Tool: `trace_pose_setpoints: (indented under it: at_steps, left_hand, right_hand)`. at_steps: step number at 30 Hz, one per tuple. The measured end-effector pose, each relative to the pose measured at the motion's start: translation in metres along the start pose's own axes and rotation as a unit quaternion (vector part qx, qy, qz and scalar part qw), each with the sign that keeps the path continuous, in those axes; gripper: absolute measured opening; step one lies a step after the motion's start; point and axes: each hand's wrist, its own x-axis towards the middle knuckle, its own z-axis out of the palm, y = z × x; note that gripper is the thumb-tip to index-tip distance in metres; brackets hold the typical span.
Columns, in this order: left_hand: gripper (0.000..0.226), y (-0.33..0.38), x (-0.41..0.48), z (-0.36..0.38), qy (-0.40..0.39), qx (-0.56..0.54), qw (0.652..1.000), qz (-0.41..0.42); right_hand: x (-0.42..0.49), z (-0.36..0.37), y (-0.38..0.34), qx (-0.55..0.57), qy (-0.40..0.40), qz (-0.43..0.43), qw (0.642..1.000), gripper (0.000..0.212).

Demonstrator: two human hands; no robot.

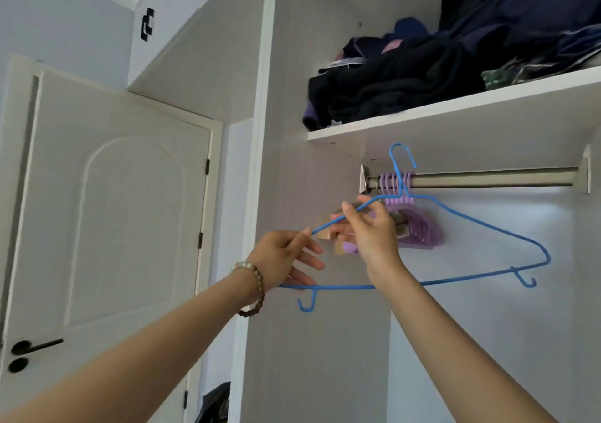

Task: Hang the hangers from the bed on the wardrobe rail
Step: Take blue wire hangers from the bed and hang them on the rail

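Blue hanger (487, 224) pinched in left hand (283, 256) and right hand (374, 227) along one shoulder wire, hook up above rail (487, 178)'s left end, purple hangers (419, 227) bunched right behind, clothes-piled shelf (455, 110) close overhead.

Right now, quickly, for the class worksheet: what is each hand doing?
Left hand: pinching the blue hanger low on its sloping arm.
Right hand: pinching the same arm higher up, nearer the hook.

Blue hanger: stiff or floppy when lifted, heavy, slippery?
Probably light: left hand and right hand lift the blue hanger by fingertip pinches. Thin wire frame shows no sag, so likely stiff but slightly springy. Open hook may snag the purple hangers.
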Motion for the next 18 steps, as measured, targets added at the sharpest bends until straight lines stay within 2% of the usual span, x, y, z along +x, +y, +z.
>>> trace_pose_setpoints:
  at_steps: [5, 11, 14, 18]
  left_hand:
    - [0.029, 0.008, 0.058, 0.057, -0.032, -0.027, 0.999, 0.029]
    - [0.02, 0.008, 0.105, 0.099, -0.023, 0.012, 0.997, 0.069]
    - [0.018, 0.011, 0.116, 0.109, -0.038, 0.03, 0.996, 0.077]
    - [0.023, 0.004, 0.128, 0.108, -0.032, 0.037, 0.997, 0.062]
  right_hand:
    - [0.06, -0.055, 0.016, -0.059, 0.057, -0.017, 0.996, 0.045]
    - [0.116, -0.099, 0.028, -0.097, 0.095, 0.004, 0.991, 0.022]
    - [0.134, -0.113, 0.035, -0.112, 0.1, 0.036, 0.988, 0.023]
    - [0.143, -0.118, 0.041, -0.121, 0.083, 0.046, 0.988, 0.037]
